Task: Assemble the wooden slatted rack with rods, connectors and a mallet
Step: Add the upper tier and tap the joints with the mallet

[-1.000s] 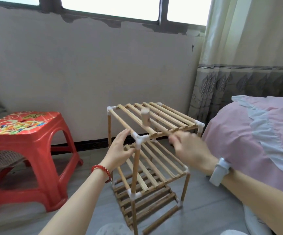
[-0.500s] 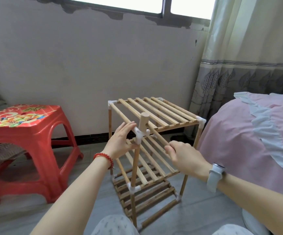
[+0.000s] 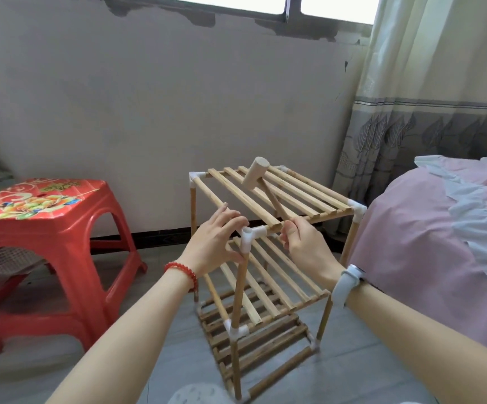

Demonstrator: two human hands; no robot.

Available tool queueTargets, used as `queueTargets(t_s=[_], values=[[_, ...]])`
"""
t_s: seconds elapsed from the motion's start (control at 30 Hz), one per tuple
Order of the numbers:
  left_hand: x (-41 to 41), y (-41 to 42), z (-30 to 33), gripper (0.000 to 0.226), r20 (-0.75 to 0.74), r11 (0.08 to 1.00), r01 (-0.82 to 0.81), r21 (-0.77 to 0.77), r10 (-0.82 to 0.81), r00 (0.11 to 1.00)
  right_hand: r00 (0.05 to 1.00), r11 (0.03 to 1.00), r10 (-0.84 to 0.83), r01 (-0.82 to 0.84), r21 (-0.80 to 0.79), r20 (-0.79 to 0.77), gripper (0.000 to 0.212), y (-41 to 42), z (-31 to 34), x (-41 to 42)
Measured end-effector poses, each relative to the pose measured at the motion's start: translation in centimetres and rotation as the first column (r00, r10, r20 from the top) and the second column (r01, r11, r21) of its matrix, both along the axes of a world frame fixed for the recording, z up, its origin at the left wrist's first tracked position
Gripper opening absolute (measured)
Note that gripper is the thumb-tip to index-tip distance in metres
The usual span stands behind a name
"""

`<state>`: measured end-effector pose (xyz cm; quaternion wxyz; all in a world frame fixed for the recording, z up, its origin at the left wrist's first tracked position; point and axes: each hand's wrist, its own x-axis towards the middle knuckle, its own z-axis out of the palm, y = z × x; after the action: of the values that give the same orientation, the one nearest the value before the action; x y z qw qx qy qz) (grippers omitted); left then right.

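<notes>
Rack: the wooden slatted rack (image 3: 268, 258) stands upright on the grey floor (image 3: 353, 360), between a red plastic stool (image 3: 47, 246) and a pink-covered bed (image 3: 440, 243), near the wall under the window.
Tiers: three slatted shelves, joined by upright rods and white corner connectors.
Near top connector: the white corner piece (image 3: 251, 234) sits at the rack's closest upper corner, between the two hands.
Left hand: the left hand (image 3: 216, 243) reaches in from the lower left, forearm stretched forward, a red bead bracelet (image 3: 182, 271) at the wrist. Fingers are straight and slightly spread, lying along the top rod just beside the connector; the thumb seems to touch the upright rod below, though the view is poor there.
Right hand: the right hand (image 3: 303, 243) comes from the lower right, a white wristband (image 3: 345, 284) on the wrist. Fingers are curled tight round the mallet handle's end.
Mallet: the wooden mallet (image 3: 255, 177) is raised, its head above the top slats, tilted toward the far left.
</notes>
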<state>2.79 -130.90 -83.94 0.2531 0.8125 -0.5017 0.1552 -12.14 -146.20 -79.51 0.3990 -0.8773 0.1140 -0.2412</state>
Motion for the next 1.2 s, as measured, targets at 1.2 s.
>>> queueTargets(t_s=[1.2], values=[[2.6,0.6,-2.7,0.005,-0.671,0.812,-0.443,-0.381,0.086,0.736,0.959,0.968,-0.014,0.084,-0.238,0.284,0.017,0.5,4.5,3.0]])
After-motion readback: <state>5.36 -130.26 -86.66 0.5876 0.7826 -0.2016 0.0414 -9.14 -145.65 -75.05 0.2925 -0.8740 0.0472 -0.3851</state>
